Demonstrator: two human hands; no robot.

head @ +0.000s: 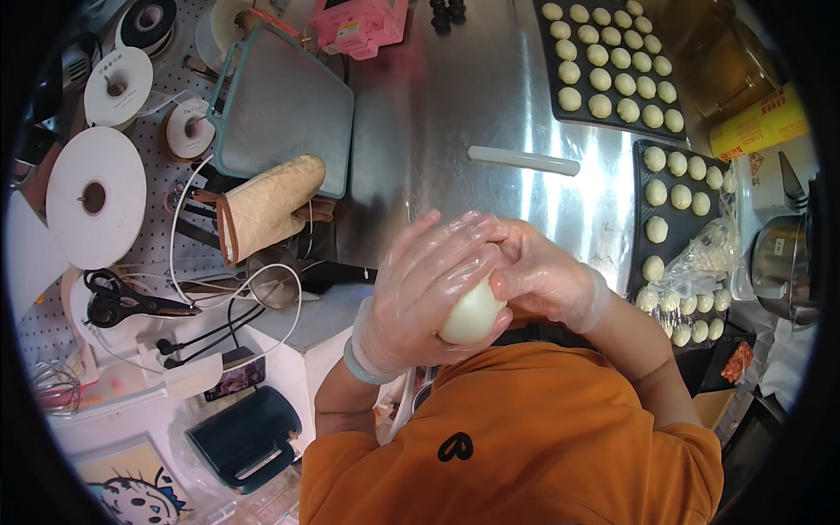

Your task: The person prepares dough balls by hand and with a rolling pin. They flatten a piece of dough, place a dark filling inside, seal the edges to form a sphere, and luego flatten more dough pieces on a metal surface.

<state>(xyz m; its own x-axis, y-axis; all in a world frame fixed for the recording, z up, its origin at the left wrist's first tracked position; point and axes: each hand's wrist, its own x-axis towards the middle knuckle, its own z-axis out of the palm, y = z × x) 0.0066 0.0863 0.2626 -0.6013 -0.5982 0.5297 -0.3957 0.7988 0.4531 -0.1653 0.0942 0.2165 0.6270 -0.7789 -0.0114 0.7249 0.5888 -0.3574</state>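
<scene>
In my left hand, which wears a clear plastic glove, lies a smooth pale ball of dough. My right hand, gloved the same way, has its thumb and fingers on the upper right edge of that ball. Beyond the hands a white rolling pin rests on the steel worktop. Rows of small dough balls sit on a dark tray at the upper right. A second dark tray at the right holds more, partly under clear plastic film.
At the left stand a cutting board and a quilted oven mitt, near black-handled scissors and ribbon spools. A dark mug is lower left. A yellow roll and metal bowl are at the right.
</scene>
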